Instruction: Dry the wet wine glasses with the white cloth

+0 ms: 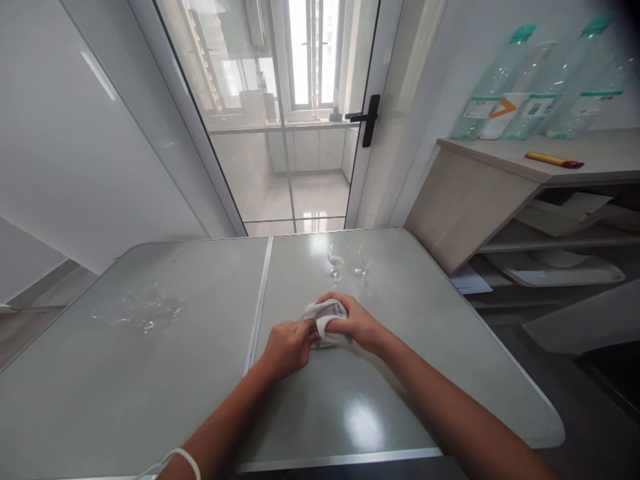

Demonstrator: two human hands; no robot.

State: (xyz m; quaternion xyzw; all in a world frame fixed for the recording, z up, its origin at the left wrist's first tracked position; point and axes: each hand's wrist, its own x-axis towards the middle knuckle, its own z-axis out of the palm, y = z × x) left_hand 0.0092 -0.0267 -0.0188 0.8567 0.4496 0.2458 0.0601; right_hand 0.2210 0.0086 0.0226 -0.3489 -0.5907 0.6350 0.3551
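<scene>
My right hand (359, 323) is closed around a white cloth (321, 309), its fingers and thumb pressing into the folds. Wrapped in that cloth is a small clear glass (339, 309), of which only a shiny part shows. My left hand (289, 345) pinches the glass at its left end, just beside the cloth; the fingers hide most of that end. Beyond my hands, two small stemmed glasses, a left one (336, 260) and a right one (365, 259), stand upright on the grey table (400, 373).
Several clear glasses (149, 307) are clustered on the table's left part. A pale seam (260, 293) crosses the tabletop. At right, a wooden shelf (475, 180) carries plastic bottles (500, 83) and a yellow-red packet (554, 160). A glazed door (320, 180) lies behind the table.
</scene>
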